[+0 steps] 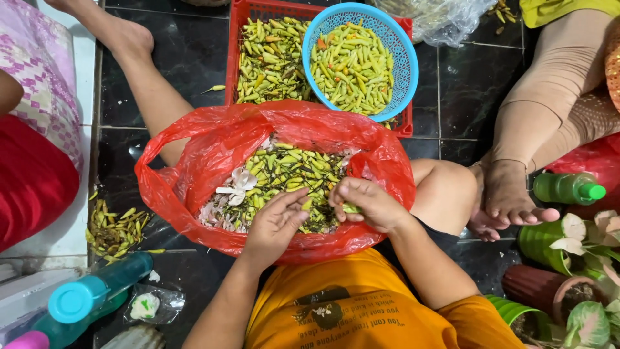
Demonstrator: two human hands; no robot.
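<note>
Down in our lap, our left hand [276, 220] and right hand [368, 203] pinch small green chilies [284, 171], fingers narrowed, inside the open red plastic bag [194, 174]. Just beyond sits the red crate [236, 39] of chilies, the blue basket [403, 64] resting on it, full too.

Left hand [276, 220] palm down, fingers curled inward, right hand [368, 203] beside it — fingertips pinched together, both forearms bare, elbows bent

Red plastic bag [213, 148] at centre, clear bag [439, 19] top, green bottle [565, 188] right
</note>
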